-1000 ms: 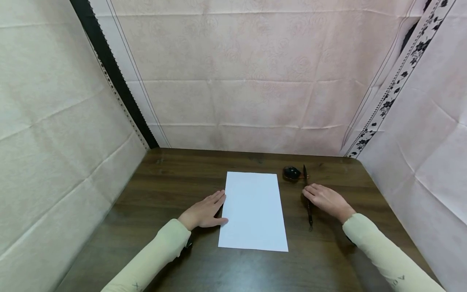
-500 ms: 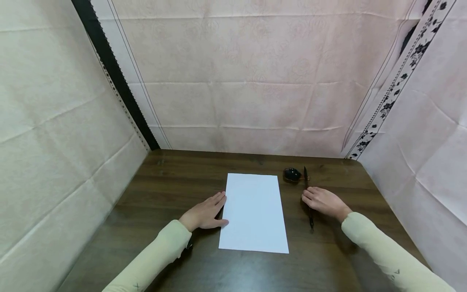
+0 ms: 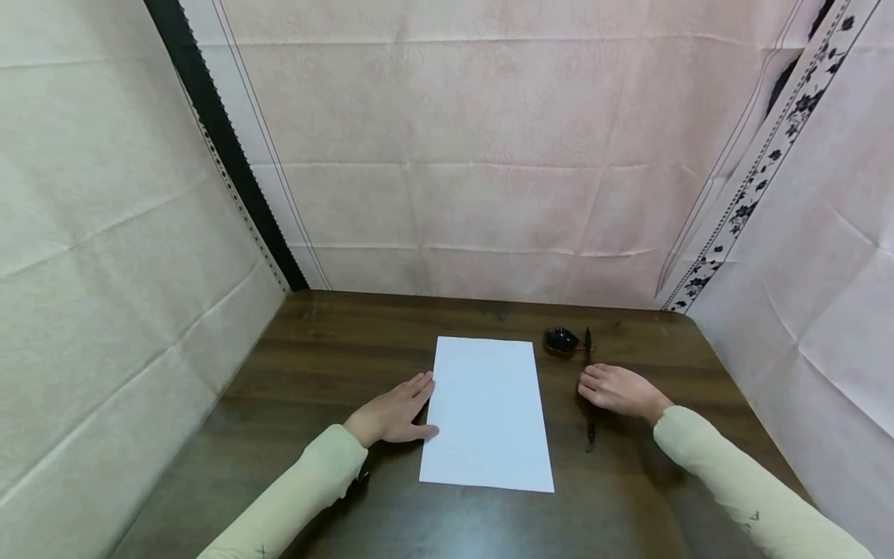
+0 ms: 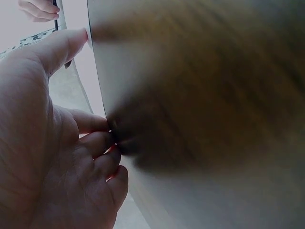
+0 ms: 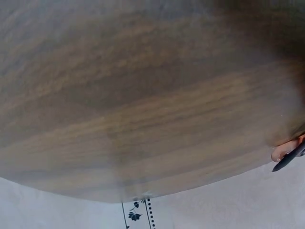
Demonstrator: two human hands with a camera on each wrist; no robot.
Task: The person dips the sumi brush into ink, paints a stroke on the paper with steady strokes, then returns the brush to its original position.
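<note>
Your left hand (image 3: 394,411) rests at the left edge of the white sheet (image 3: 489,415), its fingers extended and close together, the thumb set apart and just over that edge; the sheet lies flat on the brown tabletop (image 3: 314,404), between your hands. Your right hand (image 3: 621,390) pinches the dark pen-like stick (image 3: 588,341) to the right of the sheet, its fingers curled; you cannot tell the exact hold under the knuckles; a shiny black object (image 3: 561,341) sits just beside the stick's far end. The stick should be light, stiff and perhaps slippery, so hold it mid-shaft; the sheet is probably thin and quick to slide or crease, so press lightly near an edge.
</note>
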